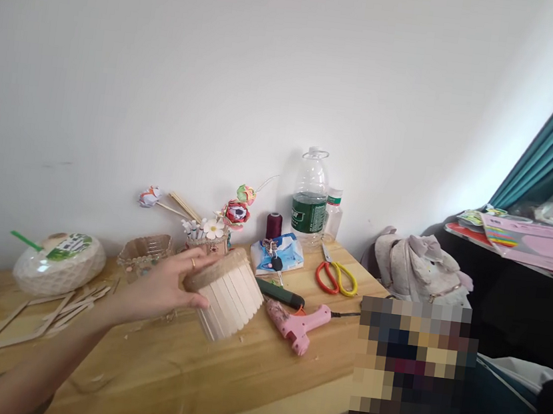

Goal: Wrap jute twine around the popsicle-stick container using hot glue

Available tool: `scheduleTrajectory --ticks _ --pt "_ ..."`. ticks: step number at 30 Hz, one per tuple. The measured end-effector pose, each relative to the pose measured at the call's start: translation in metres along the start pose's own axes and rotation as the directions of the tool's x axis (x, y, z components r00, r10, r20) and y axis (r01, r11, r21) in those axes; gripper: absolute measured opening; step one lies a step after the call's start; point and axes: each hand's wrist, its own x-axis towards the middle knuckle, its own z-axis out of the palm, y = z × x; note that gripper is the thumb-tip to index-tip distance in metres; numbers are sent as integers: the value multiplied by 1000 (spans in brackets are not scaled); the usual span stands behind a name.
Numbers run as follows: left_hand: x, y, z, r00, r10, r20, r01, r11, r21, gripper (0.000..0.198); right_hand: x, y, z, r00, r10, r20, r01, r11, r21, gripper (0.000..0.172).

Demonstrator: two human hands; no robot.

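My left hand reaches across the wooden table and grips a small round container clad in pale craft sticks, holding it tilted above the tabletop. A ring shows on one finger. My right hand is out of view. A pink glue gun lies just right of the container, beside a dark green cutter.
Loose craft sticks lie at the left near a coconut-shaped drink. Paper flowers in a pot, a tissue pack, thread spool, water bottle and scissors stand along the wall. A grey backpack sits right.
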Motion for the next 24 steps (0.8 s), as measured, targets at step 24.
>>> scheduleTrajectory --ticks 24 --pt "-3 18 70 960 279 25 -272 907 321 70 -29 126 3 935 355 -23 -351 909 -227 27"
